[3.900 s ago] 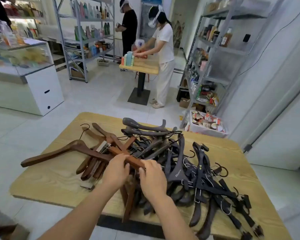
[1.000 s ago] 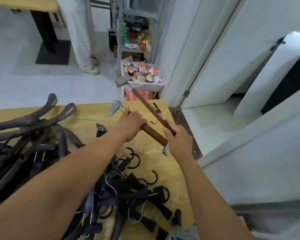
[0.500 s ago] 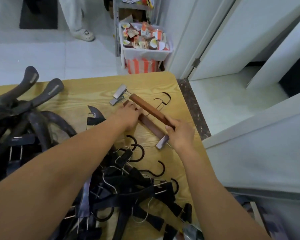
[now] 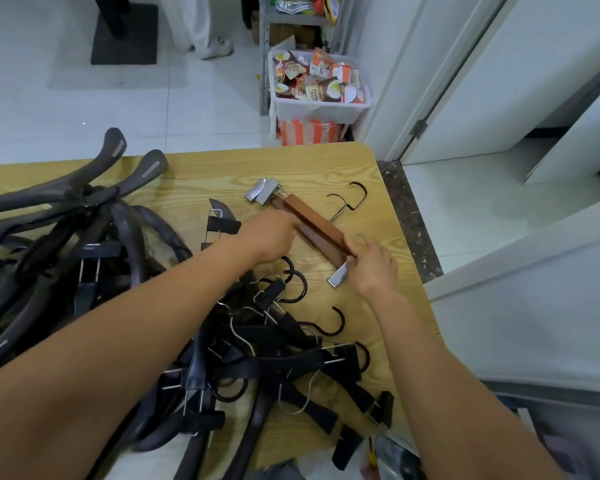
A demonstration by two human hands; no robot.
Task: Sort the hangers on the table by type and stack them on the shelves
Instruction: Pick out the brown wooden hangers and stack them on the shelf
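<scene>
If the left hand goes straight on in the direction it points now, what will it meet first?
The brown wooden clip hangers. The left hand points to the right, and its fingertips seem to be right at their near side. Motion blur makes actual contact hard to confirm.

You have one wide-angle view, worn on your head, looking steeply down and forward onto the pale wood-grain tabletop [image 4: 326,168], near enough that it fills the lower left; white tiled floor [image 4: 205,109] crosses the upper frame.
</scene>
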